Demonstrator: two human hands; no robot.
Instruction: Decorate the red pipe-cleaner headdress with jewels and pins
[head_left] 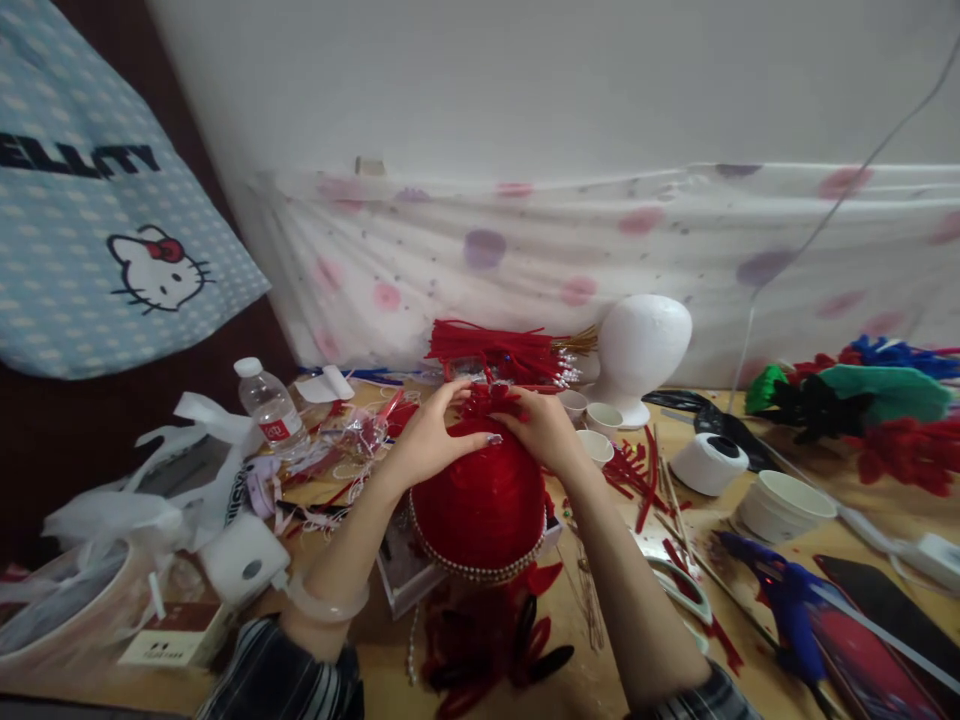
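Note:
A rounded red headpiece [480, 505], edged with a string of pearls [484, 574], stands on the table in front of me. My left hand [442, 430] is curled at its far left side, the thumb lying across the red top. From the right, my right hand [541, 428] closes its fingers on the same far edge, where a small red ornament [486, 398] shows between the two hands. The fingertips are partly hidden behind the ornament. Beneath the headpiece is a pale box [405, 583], and red and black petal shapes [495, 645] lie nearer to me.
A white foam head [643, 345] stands at the back beside bundled red stems [491, 345]. Paper cups [596, 447], scissors [682, 590], a thread cone [709, 463] and a blue glue gun [780, 590] lie right. A water bottle [271, 405] and tissue roll [244, 560] stand left.

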